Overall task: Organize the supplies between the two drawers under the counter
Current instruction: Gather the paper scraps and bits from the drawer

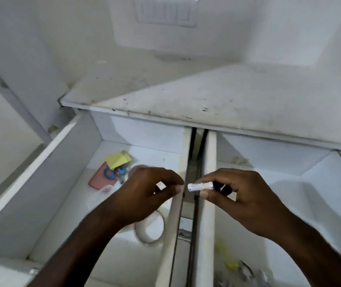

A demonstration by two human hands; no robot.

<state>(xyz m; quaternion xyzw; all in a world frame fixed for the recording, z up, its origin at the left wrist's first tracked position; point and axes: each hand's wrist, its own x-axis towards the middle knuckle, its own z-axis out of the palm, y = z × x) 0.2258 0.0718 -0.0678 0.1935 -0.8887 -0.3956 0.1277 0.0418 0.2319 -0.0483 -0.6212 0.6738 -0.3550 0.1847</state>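
Observation:
Two white drawers stand pulled out under the counter [227,96]: the left drawer [47,172] and the right drawer [289,183]. My right hand [246,201] pinches a small white battery [199,186] above the gap between them. My left hand [144,193] hovers just left of the battery with fingers curled and thumb near fingertips; whether it holds something is unclear. In the left drawer lie a yellow sticky pad [119,159], blue-handled scissors [113,172], a pink flat item [99,181] and a roll of clear tape [151,230].
A clear round container [136,168] sits partly hidden behind my left hand. Blurred yellow and grey items [233,264] lie at the near end of the right drawer. Metal drawer rails [186,226] run between the drawers. A wall rises behind the counter.

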